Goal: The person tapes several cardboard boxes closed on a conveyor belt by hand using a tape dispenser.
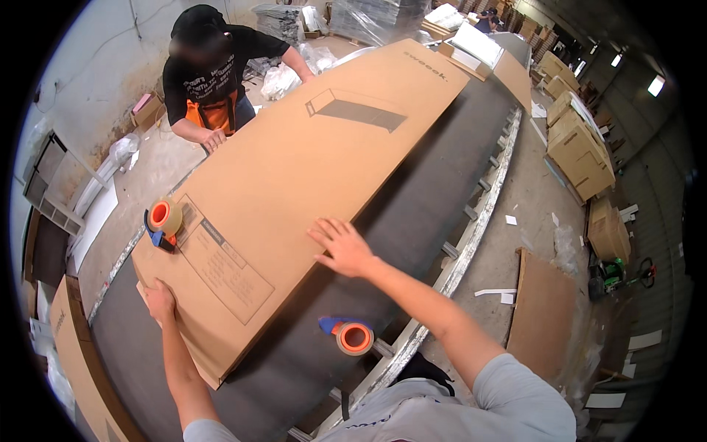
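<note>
A long flat cardboard box [294, 184] lies on the dark conveyor belt [434, 169], slanting away to the upper right. My left hand [159, 302] rests against its near left end, fingers over the edge and partly hidden. My right hand [341, 247] lies on the box's right long edge with fingers spread. On top of the box, near its left edge, sits a tape dispenser [163, 221] with a blue and orange body. A second tape dispenser [353, 337] rests on the belt close to my body, beside the box.
Across the belt a co-worker [213, 81] in a black shirt has both hands at the box's far side. Another cardboard box [81, 353] lies on the belt at the left. The metal conveyor rail [471, 236] runs along my side. Stacked cartons [578, 151] stand on the right.
</note>
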Available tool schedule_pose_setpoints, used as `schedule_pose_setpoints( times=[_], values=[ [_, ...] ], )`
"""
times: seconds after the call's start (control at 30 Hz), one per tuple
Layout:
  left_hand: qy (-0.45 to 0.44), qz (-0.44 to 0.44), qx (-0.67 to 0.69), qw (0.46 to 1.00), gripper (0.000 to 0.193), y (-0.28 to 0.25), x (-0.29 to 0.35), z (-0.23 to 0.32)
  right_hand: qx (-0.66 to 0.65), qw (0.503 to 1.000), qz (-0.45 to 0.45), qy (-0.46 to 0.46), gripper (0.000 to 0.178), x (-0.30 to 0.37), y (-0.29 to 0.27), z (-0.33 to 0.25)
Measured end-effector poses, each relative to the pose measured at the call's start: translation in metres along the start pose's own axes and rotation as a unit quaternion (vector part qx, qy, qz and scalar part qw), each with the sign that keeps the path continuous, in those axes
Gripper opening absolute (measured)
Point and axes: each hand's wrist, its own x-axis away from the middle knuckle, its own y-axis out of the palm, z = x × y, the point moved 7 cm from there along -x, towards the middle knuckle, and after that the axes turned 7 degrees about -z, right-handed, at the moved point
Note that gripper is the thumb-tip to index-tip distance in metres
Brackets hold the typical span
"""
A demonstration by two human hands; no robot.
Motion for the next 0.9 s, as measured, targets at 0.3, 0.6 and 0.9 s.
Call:
schedule_pose_setpoints(
  times=[0.3, 0.6, 0.9],
  values=[
    [0.067, 0.032, -0.208, 0.975, 0.059, 0.025, -0.048, -0.050, -0.059, 0.996, 0.034, -0.060, 0.068, -0.001, 0.023, 0.010],
    [-0.003, 0.112, -0.305, 0.946, 0.052, 0.064, 0.092, 0.044, -0.135, 0.982, -0.116, -0.068, 0.077, -0.005, 0.024, 0.006],
    [-0.104, 0.117, -0.162, 0.974, 0.073, 0.109, 0.217, 0.232, -0.483, 0.843, -0.072, -0.227, 0.032, -0.075, -0.031, 0.114]
  ],
)
